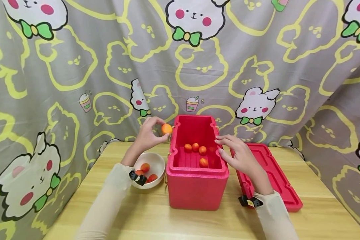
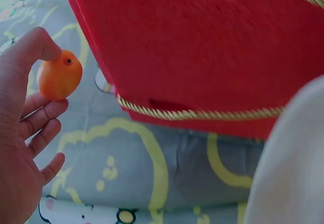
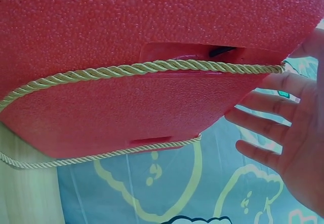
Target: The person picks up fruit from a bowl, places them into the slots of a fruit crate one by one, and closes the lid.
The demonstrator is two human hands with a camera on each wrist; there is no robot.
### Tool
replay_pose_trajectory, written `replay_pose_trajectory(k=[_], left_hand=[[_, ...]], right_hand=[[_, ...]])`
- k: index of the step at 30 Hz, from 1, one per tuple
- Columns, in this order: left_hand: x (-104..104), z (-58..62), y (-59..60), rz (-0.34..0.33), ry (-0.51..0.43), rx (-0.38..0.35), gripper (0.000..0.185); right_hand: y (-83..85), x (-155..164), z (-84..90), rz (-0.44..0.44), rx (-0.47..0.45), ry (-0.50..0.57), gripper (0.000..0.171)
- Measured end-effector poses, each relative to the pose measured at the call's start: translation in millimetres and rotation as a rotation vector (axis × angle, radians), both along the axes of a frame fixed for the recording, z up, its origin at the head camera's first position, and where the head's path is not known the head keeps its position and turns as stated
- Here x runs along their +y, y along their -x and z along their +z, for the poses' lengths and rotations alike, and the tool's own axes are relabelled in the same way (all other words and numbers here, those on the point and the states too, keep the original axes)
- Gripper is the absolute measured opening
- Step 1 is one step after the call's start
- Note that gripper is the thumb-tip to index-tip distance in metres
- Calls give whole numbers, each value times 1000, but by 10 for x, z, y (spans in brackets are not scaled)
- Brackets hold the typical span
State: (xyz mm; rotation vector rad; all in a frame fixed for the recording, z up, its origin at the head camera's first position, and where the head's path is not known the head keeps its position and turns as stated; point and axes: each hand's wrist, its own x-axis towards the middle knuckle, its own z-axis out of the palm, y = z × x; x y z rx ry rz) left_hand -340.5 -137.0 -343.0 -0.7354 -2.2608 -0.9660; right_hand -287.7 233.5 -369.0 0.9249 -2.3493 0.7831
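My left hand (image 1: 148,136) pinches a small orange fruit (image 1: 167,129) between thumb and index finger, just beside the upper left rim of a red foam box (image 1: 195,191). A dark stem spot shows on the held fruit (image 2: 61,76) in the left wrist view, and the other fingers are spread loosely below it. My right hand (image 1: 243,156) rests its fingertips at the box's right rim, its fingers mostly straight. Inside the lidless box, several orange fruits (image 1: 202,150) lie on the ribbed floor. Gold rope (image 3: 167,66) runs along the box's side.
Left of the box, a white bowl (image 1: 157,161) holds several more orange-red fruits (image 1: 145,167), partly covered by the left wrist's camera. The red lid (image 1: 283,188) lies on the wooden table (image 1: 150,216) at the right. A patterned curtain (image 1: 156,73) hangs close behind.
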Motion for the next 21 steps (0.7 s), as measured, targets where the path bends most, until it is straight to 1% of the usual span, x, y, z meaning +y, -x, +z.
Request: replay_pose_trajectory(k=[4,7,12,16,21], left_hand=[[104,80,-22,-23,-62,-51,36],[183,139,-31,-53,-99,-88,36],[278,191,-35,-87,-101,-108,34],[333,200,-52,-105,-66,-85,35],[398,201,-82,-125,24,-11,38]], right_hand=[[-1,-18,0,9,9,6,38],[1,-19,-1,10,21,9,37],[1,-29,-1,10,35,18,36],[-4,-35,-4,15,36,24,37],[-8,-43,-8,14,34,27,37]])
